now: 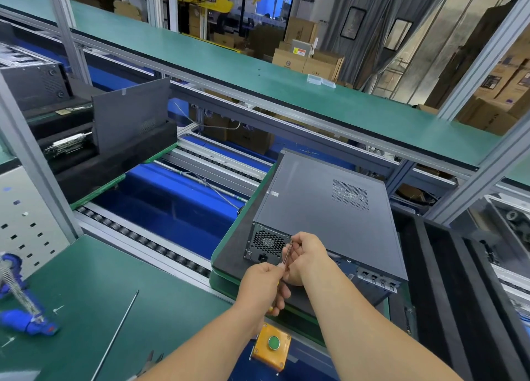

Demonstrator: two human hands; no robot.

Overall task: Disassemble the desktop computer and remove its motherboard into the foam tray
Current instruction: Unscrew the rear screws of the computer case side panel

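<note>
At about five o'clock from the middle of my view lies the desktop computer [324, 205], a flat grey sheet-metal box resting on its side on a dark mat over a green-edged pallet [229, 268], its smooth matte panel facing up with a rectangular patch of perforated vent holes toward two o'clock. The rear face points at me: a honeycomb fan grille [268, 241] with a power socket below it, and a row of slot brackets off to four o'clock. Both hands meet just in front of that rear edge. The left hand [262, 286] has its fingers curled around what looks like a yellow tool handle — I see only a sliver of it at the bottom of the fist. The right hand [305, 255] pinches a thin, reddish-metallic shaft [287, 253] that runs up to the upper corner beside the grille; whether its tip sits in a screw I cannot tell. At four o'clock from the case stands a black foam tray [447, 288] with long, ribbed slots, soft-edged and matte. At ten o'clock another block of black foam holds an upright grey panel [130, 118]. On the green bench mat at seven o'clock lie a slim steel rod [116, 334] and a blue tool with a coiled spring [17, 294]. At six o'clock — just under my forearms — is an orange box with a round green button [274, 342].
</note>
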